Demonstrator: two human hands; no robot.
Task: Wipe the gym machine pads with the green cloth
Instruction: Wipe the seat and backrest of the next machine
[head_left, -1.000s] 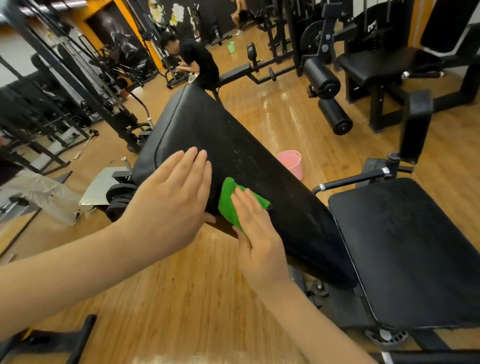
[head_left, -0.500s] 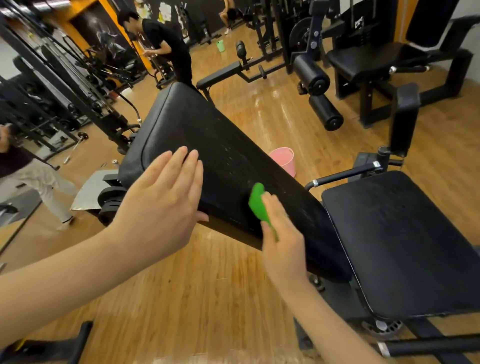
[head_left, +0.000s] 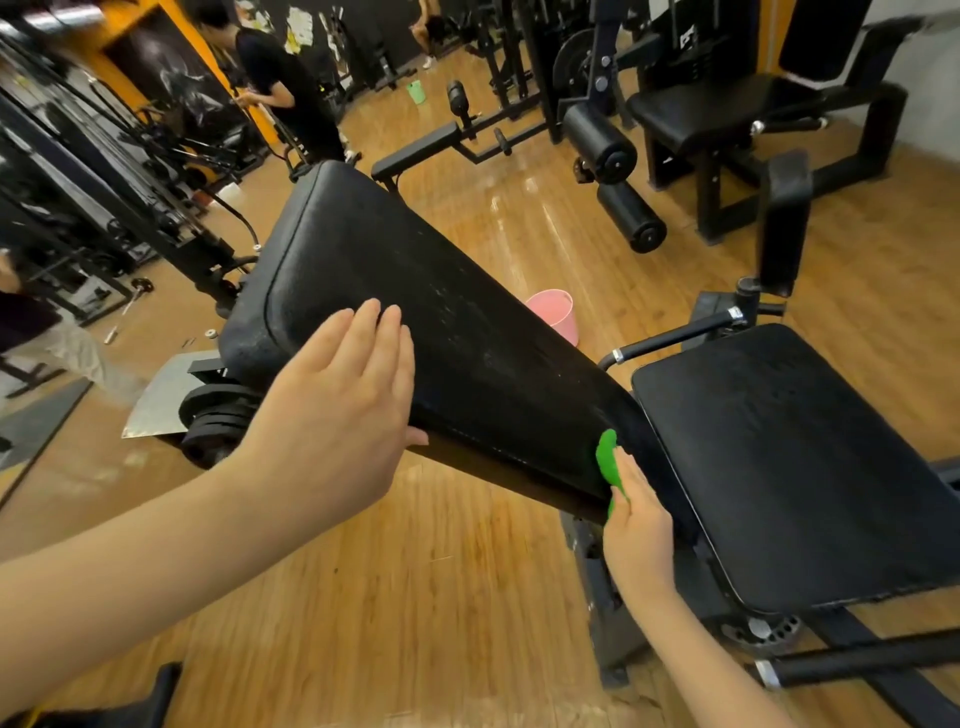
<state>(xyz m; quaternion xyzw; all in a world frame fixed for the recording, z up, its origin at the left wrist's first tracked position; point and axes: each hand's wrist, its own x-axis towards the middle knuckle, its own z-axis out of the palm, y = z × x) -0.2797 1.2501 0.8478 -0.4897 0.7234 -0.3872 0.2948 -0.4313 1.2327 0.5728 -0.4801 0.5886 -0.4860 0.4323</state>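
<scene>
The right hand (head_left: 638, 525) has slid the green cloth (head_left: 608, 465) a good way down the long back pad (head_left: 415, 306) since a second ago. Back then the cloth lay spread near the middle of the pad's near edge, close by the other hand; half a second ago it was already bunching up further along. Now it sits at the pad's lower end, on the near edge right beside the gap before the seat pad (head_left: 810, 457), and only a narrow green sliver shows past the fingers. The right hand lies over the cloth with its fingers fairly straight and pressed down along the pad's side; I can't tell from here whether the thumb has hooked round the cloth underneath.

The left hand (head_left: 343, 410) has hardly shifted. It is flat and open against the near side of the back pad, fingers together and pointing up the slope, thumb tucked under the edge, holding nothing (just steadying the pad, by the look of the flat palm). The two hands, nearly touching a second ago, are now well apart along the pad.

Behind the pad a pink bucket (head_left: 555, 314) stands on the wooden floor (head_left: 415, 597), partly hidden by the pad. Further back a person in a black top (head_left: 283, 78) stands upright among the machines; a second ago that person was bent low.
</scene>
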